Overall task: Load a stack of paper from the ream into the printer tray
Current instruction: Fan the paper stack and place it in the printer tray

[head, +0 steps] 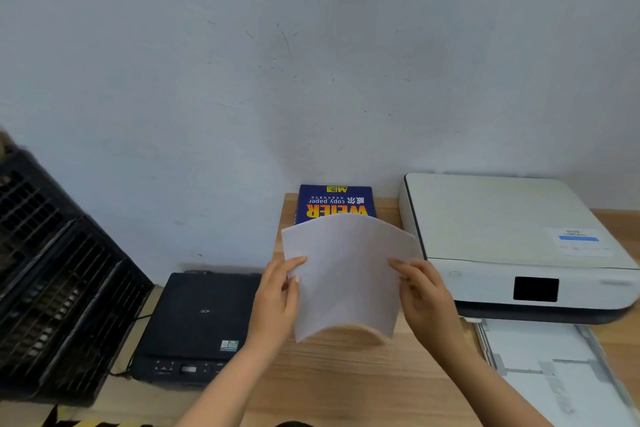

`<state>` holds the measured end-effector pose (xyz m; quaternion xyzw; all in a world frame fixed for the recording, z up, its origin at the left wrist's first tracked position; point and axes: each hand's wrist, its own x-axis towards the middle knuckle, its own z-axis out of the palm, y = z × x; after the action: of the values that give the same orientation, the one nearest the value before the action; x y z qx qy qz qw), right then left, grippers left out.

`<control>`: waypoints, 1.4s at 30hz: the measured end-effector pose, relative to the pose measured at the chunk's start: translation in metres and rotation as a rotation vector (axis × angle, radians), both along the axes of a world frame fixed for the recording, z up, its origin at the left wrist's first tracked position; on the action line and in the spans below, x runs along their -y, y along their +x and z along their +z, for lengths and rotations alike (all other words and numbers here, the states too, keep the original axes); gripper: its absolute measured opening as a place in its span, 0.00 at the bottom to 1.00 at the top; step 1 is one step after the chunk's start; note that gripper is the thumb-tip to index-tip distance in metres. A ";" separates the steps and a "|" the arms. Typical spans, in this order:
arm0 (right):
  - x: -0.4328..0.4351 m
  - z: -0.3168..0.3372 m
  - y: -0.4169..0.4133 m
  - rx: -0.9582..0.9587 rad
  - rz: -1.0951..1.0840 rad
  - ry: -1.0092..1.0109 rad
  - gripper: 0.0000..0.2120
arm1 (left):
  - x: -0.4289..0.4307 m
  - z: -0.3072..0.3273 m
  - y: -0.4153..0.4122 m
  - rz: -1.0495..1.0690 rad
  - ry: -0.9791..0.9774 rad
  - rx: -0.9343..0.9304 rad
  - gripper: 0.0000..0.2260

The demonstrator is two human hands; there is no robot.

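Note:
I hold a white paper stack point(346, 274) above the wooden table, bowed upward between both hands. My left hand point(277, 295) grips its left edge and my right hand point(424, 295) grips its right edge. Behind it against the wall lies the blue copy-paper ream point(334, 203), partly hidden by the sheets. The white printer point(502, 239) sits at the right. Its pulled-out paper tray point(554, 364) lies on the table in front of it, to the right of my right forearm.
A black printer point(197, 326) stands lower at the left, beside the wooden table point(332, 381). Stacked black plastic crates point(52, 274) fill the far left. A pale wall runs behind everything.

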<state>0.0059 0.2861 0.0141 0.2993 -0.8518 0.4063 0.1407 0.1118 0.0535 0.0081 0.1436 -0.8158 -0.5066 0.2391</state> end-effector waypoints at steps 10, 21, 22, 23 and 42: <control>0.000 -0.014 -0.004 0.055 0.030 0.108 0.17 | 0.004 -0.007 -0.008 -0.059 0.013 0.057 0.22; 0.007 -0.023 -0.004 0.130 -0.039 0.119 0.15 | 0.013 -0.023 -0.010 -0.075 -0.001 0.132 0.23; 0.008 -0.023 -0.005 0.126 -0.041 0.124 0.15 | 0.015 -0.023 -0.011 -0.069 0.002 0.131 0.24; 0.010 -0.022 -0.006 0.120 -0.041 0.130 0.15 | 0.017 -0.022 -0.014 -0.072 0.001 0.132 0.24; -0.004 0.011 0.002 0.195 -0.291 -0.135 0.11 | 0.016 0.019 -0.059 -0.301 -0.049 -0.010 0.21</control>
<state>0.0076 0.2904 0.0249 0.1222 -0.8663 0.4652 0.1346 0.0525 0.0371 0.0269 0.0110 -0.8389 -0.5176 0.1680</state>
